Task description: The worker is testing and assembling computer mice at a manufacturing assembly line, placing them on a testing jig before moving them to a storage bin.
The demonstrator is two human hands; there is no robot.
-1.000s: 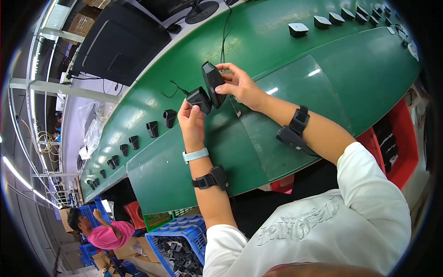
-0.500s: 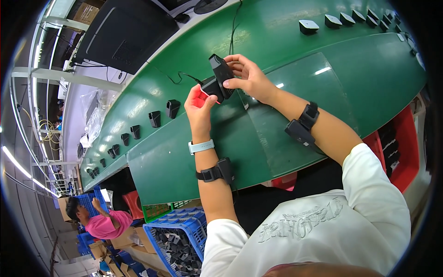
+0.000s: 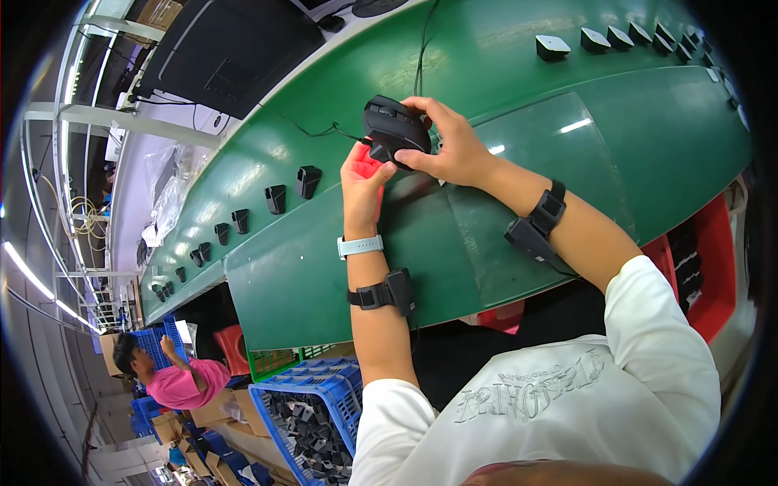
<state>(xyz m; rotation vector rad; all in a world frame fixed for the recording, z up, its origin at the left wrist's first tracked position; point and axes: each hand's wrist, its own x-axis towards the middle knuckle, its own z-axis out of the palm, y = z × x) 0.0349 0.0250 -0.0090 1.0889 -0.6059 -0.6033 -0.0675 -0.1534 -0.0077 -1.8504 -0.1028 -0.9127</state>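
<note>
The underside of a rounded black device (image 3: 393,117) was hidden, and much of a smaller black piece (image 3: 379,152) below it was covered too; whether the 2 touched could not be told. A thin cable (image 3: 324,132) came in from the left and ended at the smaller piece, its exact joint hard to make out. The farthest white-topped blocks (image 3: 553,47), toward the counter's far right corner, shrank into the dark rim.

The right hand (image 3: 452,147) had its fingers spread about the device's width, thumb on the near side, the others over the far side, gripping it. The left hand (image 3: 364,182) was curled narrowly round the smaller piece, thumb against it, the other fingertips out of sight; red light lit its palm. Both pieces were held above the counter (image 3: 519,235), well inside its near edge. Black holders (image 3: 275,199) lined up toward its left end.
</note>
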